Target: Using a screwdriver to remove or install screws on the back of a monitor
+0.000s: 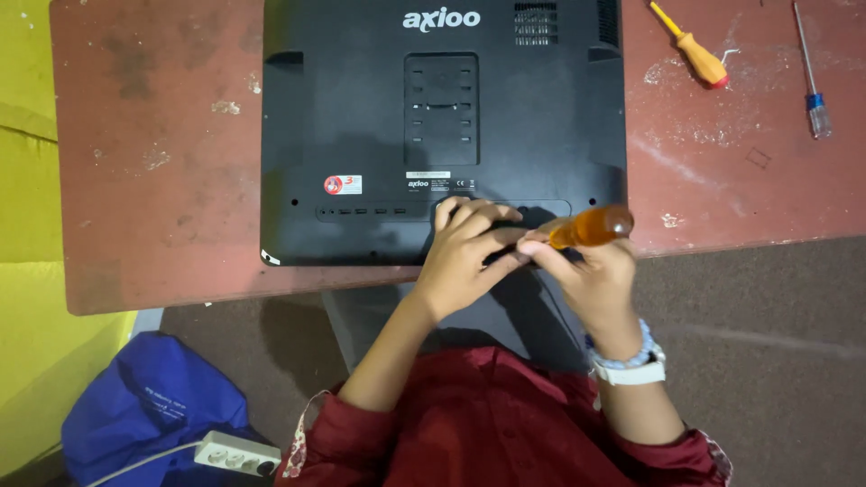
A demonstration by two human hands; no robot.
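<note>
Amber translucent screwdriver handle (591, 226) gripped by right hand (586, 271); left hand (465, 252) fingers curled, steadying its shaft on black plastic monitor back (361, 135).

Your right hand (586, 271) grips an amber-handled screwdriver (591, 226) at the near edge of the black monitor back (361, 135), your left hand (465, 248) touching it beside the tool.

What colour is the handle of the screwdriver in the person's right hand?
Translucent amber-orange handle, seen in the head view.
</note>
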